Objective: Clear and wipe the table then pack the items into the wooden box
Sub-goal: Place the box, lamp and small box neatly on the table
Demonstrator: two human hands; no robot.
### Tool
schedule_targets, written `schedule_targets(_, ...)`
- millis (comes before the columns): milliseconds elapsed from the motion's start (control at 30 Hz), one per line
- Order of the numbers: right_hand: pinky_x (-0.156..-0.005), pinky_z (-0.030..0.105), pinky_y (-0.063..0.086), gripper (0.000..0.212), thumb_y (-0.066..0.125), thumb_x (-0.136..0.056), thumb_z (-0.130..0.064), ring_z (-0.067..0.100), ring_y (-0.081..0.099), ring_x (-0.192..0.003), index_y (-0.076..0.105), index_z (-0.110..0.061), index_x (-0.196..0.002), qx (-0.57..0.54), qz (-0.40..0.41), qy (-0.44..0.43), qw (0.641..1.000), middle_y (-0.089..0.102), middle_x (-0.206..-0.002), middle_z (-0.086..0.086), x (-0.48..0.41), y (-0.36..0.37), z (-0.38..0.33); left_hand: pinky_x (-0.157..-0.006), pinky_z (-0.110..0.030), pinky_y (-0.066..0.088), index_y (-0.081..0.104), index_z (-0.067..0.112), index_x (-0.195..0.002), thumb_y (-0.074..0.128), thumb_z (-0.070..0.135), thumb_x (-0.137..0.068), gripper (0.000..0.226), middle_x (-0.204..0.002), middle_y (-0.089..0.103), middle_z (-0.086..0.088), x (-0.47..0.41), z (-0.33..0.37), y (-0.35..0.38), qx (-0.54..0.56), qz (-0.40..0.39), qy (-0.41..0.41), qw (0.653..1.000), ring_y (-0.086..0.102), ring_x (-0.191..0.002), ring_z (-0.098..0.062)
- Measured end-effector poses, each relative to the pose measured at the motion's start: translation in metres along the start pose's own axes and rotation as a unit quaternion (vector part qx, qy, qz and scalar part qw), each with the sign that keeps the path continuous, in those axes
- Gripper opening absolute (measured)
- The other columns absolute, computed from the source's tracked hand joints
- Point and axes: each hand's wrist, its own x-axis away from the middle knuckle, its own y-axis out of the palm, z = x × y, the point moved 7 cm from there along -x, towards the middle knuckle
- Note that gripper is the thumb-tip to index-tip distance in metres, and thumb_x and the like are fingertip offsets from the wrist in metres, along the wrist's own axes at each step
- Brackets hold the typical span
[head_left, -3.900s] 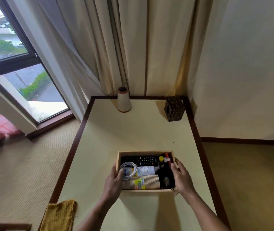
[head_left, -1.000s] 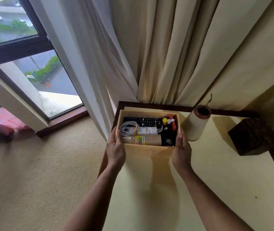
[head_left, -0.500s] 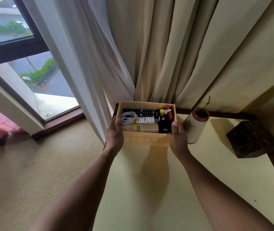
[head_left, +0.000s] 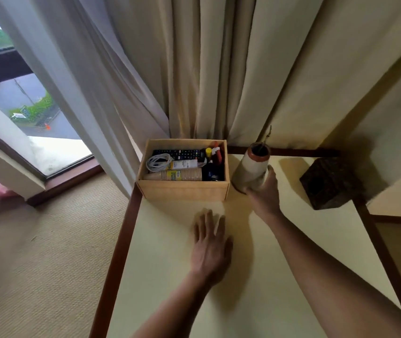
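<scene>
The wooden box stands in the table's far left corner against the curtain. Inside it lie a black remote, a coiled white cable, a stack of paper cups, a white tube and a red-capped bottle. My left hand hovers flat, fingers apart, over the cream table top just in front of the box. My right hand is wrapped around the base of the white vase with a brown rim, right of the box.
A dark carved wooden cube sits at the table's far right corner. Cream curtains hang behind the table. A window and woven carpet lie to the left. A dark wood rim edges the table.
Both hands have let go of the box, which now rests in the far left corner. My right hand has moved right onto the vase; my left has drawn back over the table.
</scene>
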Motion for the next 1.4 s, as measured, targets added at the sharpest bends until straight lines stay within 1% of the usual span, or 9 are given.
schedule_targets(200, -0.113, 0.053, 0.045, 0.089, 0.078, -0.086, -0.014, 0.029, 0.047, -0.141, 0.025, -0.022, -0.158, 0.021, -0.032, -0.025, 0.999, 0.049, -0.152, 0.008, -0.024, 0.004, 0.011, -0.123, -0.056, -0.014, -0.010, 0.025, -0.162, 0.015, 0.059, -0.104, 0.071, -0.167, -0.026, -0.011, -0.010, 0.015, 0.026, -0.077, -0.031, 0.007, 0.997, -0.028, -0.154, -0.034)
schedule_targets(400, -0.113, 0.052, 0.046, 0.089, 0.076, -0.088, -0.013, 0.025, 0.047, -0.142, 0.022, -0.029, -0.158, 0.020, -0.062, -0.040, 0.997, 0.048, -0.153, 0.004, -0.044, 0.014, 0.013, -0.124, -0.056, -0.013, -0.011, 0.024, -0.163, 0.013, 0.059, -0.105, 0.073, -0.167, -0.027, -0.011, -0.010, 0.016, 0.032, -0.099, -0.039, 0.004, 0.994, -0.033, -0.152, -0.030)
schedule_targets(700, -0.116, 0.046, 0.040, 0.087, 0.074, -0.092, -0.023, 0.026, 0.040, -0.146, 0.019, -0.021, -0.161, 0.047, -0.103, -0.053, 0.992, 0.041, -0.159, 0.006, -0.051, 0.019, -0.002, -0.126, -0.055, -0.010, -0.003, 0.026, -0.165, 0.018, 0.059, -0.105, 0.072, -0.170, -0.022, -0.010, -0.011, 0.015, 0.033, -0.110, -0.024, 0.001, 0.994, -0.028, -0.155, -0.029)
schedule_targets(800, -0.115, 0.049, 0.041, 0.085, 0.070, -0.094, -0.021, 0.032, 0.033, -0.150, 0.019, -0.017, -0.162, 0.180, -0.120, -0.074, 0.974, 0.029, -0.166, 0.009, -0.043, 0.007, -0.007, -0.126, -0.053, -0.010, -0.004, 0.028, -0.165, 0.017, 0.060, -0.104, 0.072, -0.170, -0.022, -0.008, -0.011, 0.013, 0.031, -0.111, -0.026, -0.007, 0.993, -0.029, -0.154, -0.026)
schedule_targets(967, -0.105, 0.054, 0.041, 0.054, 0.067, -0.090, -0.029, 0.039, 0.042, -0.136, 0.051, -0.019, -0.141, 0.388, 0.054, -0.167, 0.905, 0.052, -0.146, 0.014, -0.020, -0.078, -0.029, -0.126, -0.052, -0.012, -0.008, 0.030, -0.164, 0.014, 0.060, -0.104, 0.070, -0.169, -0.026, -0.006, -0.012, 0.010, 0.030, -0.106, -0.033, -0.023, 0.994, -0.031, -0.154, -0.025)
schedule_targets(1100, -0.116, 0.064, 0.023, 0.062, 0.067, -0.085, -0.033, 0.045, 0.027, -0.146, 0.046, -0.017, -0.142, 0.475, 0.093, -0.103, 0.869, 0.040, -0.154, 0.020, -0.029, -0.139, -0.005, -0.127, -0.054, -0.008, 0.001, 0.028, -0.165, 0.018, 0.059, -0.103, 0.071, -0.171, -0.018, -0.008, -0.010, 0.012, 0.033, -0.098, -0.019, -0.024, 0.995, -0.022, -0.156, -0.028)
schedule_targets(1200, -0.118, 0.071, 0.011, 0.082, 0.062, -0.086, -0.048, 0.049, 0.010, -0.152, 0.028, -0.019, -0.155, 0.502, 0.065, -0.008, 0.863, 0.020, -0.165, 0.023, -0.043, -0.167, 0.026, -0.127, -0.053, -0.009, -0.002, 0.028, -0.165, 0.016, 0.060, -0.103, 0.071, -0.170, -0.021, -0.007, -0.009, 0.015, 0.034, -0.099, -0.021, -0.026, 0.995, -0.025, -0.156, -0.027)
schedule_targets(1300, -0.114, 0.068, 0.027, 0.091, 0.061, -0.091, -0.052, 0.050, 0.021, -0.147, 0.011, -0.022, -0.160, 0.490, 0.027, 0.044, 0.870, 0.016, -0.165, 0.022, -0.050, -0.178, 0.046, -0.127, -0.052, -0.011, -0.005, 0.029, -0.164, 0.014, 0.060, -0.103, 0.071, -0.169, -0.024, -0.006, -0.008, 0.019, 0.031, -0.099, -0.023, -0.026, 0.995, -0.027, -0.155, -0.026)
schedule_targets(1400, -0.104, 0.062, 0.041, 0.084, 0.065, -0.092, -0.047, 0.051, 0.034, -0.135, 0.017, -0.021, -0.156, 0.451, 0.049, 0.029, 0.890, 0.027, -0.155, 0.025, -0.048, -0.180, 0.042, -0.127, -0.052, -0.009, -0.005, 0.029, -0.164, 0.015, 0.059, -0.104, 0.070, -0.169, -0.023, -0.006, -0.007, 0.020, 0.030, -0.098, -0.021, -0.025, 0.995, -0.027, -0.155, -0.025)
